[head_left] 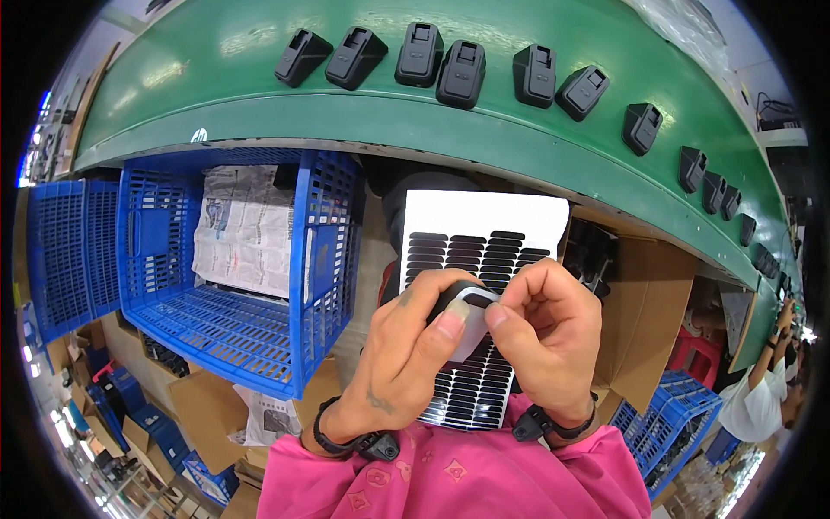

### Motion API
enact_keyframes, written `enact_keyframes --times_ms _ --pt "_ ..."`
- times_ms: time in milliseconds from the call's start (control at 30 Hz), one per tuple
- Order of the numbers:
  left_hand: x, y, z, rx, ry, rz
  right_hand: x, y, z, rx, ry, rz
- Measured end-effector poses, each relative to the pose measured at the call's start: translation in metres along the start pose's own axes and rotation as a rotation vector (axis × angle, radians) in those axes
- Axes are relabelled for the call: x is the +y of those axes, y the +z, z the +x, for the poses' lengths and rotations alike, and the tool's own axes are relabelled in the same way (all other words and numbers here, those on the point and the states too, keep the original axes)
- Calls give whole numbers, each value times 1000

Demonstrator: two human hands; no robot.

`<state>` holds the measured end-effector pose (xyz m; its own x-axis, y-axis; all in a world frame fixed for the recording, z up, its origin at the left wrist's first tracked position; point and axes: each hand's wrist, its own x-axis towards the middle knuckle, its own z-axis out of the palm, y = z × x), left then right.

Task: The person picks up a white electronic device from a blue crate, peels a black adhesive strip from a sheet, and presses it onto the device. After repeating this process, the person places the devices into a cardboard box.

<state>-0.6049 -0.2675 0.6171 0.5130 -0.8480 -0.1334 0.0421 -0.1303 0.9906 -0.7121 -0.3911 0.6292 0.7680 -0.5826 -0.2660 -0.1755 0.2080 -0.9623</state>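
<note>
My left hand [393, 359] is closed around a small device [467, 337] with a black rounded end and a pale, shiny face, its thumb pressing on the front. At the device's top edge sits a black oblong sticker [481, 297] with a light rim. My right hand [553, 333] pinches at the right end of that sticker, thumb and forefinger together; the other fingers are curled. Beneath both hands lies a white sheet [484, 212] with columns of black oblong stickers, partly hidden by the hands.
Several black angular devices [461, 73] stand in a row on the green bench [233, 112]. A blue crate [216, 342] with newspaper inside is at the left. An open cardboard box [648, 303] and another blue crate [670, 424] are at the right. Another person [756, 402] is at the far right.
</note>
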Motion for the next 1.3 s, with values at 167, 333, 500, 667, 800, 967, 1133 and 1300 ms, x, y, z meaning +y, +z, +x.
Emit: enact_keyframes --times_ms 167,333,500,667,800,967,1133,1300 --pt "-13 -1 3 28 5 -55 5 1 4 32 -43 -111" --pt "-19 -3 3 141 -163 -236 13 0 5 113 -79 -232" --pt "-21 -11 14 186 -157 -369 18 -5 12 92 -22 -95" --pt "-25 -19 18 128 -156 -358 13 16 32 -22 -4 -187" --pt "-36 -33 19 143 -89 -446 10 33 46 -81 -5 -318" --pt "-33 -47 29 172 -187 -381 13 42 57 -140 18 -284" --pt "-38 -65 24 283 -227 -305 21 54 66 -234 -46 -379" --pt "-52 -106 11 489 -70 -448 9 56 67 -352 -50 -403"
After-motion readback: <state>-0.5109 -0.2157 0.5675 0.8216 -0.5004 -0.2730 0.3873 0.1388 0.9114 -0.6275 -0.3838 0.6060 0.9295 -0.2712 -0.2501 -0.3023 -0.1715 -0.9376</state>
